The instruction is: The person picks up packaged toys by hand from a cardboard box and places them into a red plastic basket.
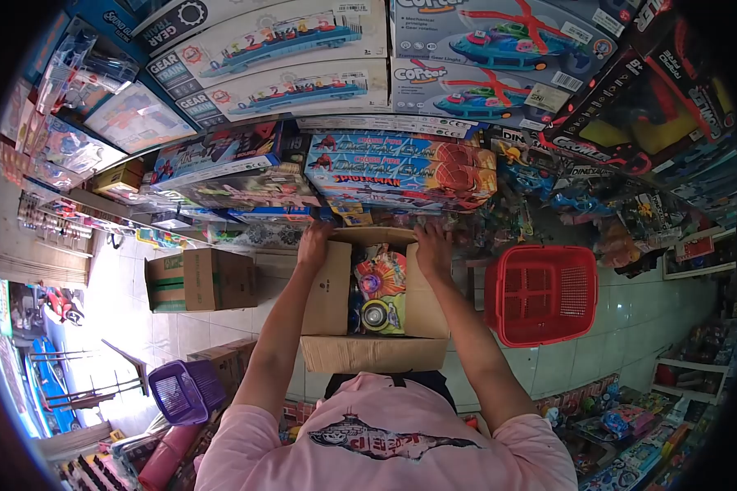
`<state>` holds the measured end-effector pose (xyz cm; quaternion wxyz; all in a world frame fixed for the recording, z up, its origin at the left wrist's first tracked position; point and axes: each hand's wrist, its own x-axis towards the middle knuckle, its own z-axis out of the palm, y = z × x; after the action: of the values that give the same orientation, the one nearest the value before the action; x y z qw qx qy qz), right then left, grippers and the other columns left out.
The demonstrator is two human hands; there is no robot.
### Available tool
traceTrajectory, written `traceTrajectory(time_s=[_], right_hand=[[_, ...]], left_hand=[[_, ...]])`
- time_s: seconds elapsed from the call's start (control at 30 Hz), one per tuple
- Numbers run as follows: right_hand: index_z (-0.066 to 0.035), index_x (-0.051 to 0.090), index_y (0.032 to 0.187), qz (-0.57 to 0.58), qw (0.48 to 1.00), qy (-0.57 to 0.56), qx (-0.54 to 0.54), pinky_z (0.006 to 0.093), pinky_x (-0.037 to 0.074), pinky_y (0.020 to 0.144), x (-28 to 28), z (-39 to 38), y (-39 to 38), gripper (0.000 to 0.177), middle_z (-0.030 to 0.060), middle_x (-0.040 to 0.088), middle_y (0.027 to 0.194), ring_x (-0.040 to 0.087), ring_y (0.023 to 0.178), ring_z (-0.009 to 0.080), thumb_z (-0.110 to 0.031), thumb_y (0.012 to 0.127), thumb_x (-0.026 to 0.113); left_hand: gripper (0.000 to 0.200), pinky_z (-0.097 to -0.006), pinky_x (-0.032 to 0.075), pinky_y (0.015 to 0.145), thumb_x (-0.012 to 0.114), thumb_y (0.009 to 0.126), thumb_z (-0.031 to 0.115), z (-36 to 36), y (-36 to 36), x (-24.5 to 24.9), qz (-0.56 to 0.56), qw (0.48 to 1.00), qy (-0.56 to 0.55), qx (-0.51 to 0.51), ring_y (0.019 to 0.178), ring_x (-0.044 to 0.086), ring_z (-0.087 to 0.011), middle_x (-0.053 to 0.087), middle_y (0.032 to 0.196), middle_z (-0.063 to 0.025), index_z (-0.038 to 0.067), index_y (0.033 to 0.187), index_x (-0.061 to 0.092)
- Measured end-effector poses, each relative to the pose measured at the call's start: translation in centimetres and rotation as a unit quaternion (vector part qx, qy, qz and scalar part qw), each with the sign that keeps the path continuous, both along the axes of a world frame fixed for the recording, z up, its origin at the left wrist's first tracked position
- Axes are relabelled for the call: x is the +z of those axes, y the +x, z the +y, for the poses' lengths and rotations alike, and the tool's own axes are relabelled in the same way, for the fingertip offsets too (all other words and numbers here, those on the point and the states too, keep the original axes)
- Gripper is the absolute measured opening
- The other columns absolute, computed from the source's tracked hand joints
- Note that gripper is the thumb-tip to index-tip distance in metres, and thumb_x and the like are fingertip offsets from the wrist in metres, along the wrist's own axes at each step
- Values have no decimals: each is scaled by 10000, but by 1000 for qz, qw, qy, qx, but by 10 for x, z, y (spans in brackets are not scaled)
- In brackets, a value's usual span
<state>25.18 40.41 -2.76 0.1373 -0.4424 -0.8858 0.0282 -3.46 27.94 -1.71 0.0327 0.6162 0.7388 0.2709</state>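
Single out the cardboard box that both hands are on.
The open middle box, colourful packs inside, left hand and right hand at its far corners; the green-taped box stands apart, untouched.

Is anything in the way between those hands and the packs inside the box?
Nothing visible: the left hand and right hand are at the box's far corners, its flaps spread open, the packs uncovered.

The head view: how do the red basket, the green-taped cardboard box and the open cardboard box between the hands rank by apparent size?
1. Open cardboard box
2. Red basket
3. Green-taped cardboard box
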Motion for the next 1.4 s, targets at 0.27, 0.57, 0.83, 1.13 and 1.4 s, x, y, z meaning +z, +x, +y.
traceTrajectory(time_s=[0.27,0.57,0.83,1.13,1.4], right_hand=[[-113,520,1327,-6,996,-90,-8,491,379,991,4,-15,0,505,119,521,1262,462,1221,312,-115,834,627],[-28,398,1396,134,978,-159,19,556,308,1069,12,-154,-54,620,217,375,1439,356,1328,396,-136,833,633],[62,472,1254,156,916,-369,-16,555,511,735,-44,-231,-103,419,277,660,889,630,817,491,-173,914,546],[-50,587,1237,430,855,-280,-79,389,529,764,21,-246,-95,282,151,676,1027,670,883,293,-173,1004,487],[0,562,1276,434,790,-433,0,287,451,877,36,-303,-155,337,138,620,1081,605,1001,241,-167,983,543]], left_hand=[[346,-454,426,992,503,817,12,-24,3,-9,0,997,-78,-9,1111,553,-370,627,1114,-170,46,1142,619],[605,-482,215,1191,534,919,110,-108,38,9,33,992,-121,5,1472,199,-332,268,1562,-156,6,1475,320],[656,-501,173,1193,542,932,140,-172,44,4,-114,990,-88,6,1488,105,-387,144,1615,-144,-17,1503,260],[585,-508,140,1192,468,997,256,-174,31,4,-75,990,-122,-15,1489,88,-401,103,1632,-128,131,1537,281],[702,-343,286,1128,513,1001,167,-210,-4,58,-548,830,25,-95,1409,308,-272,271,1545,-192,36,1551,98]])
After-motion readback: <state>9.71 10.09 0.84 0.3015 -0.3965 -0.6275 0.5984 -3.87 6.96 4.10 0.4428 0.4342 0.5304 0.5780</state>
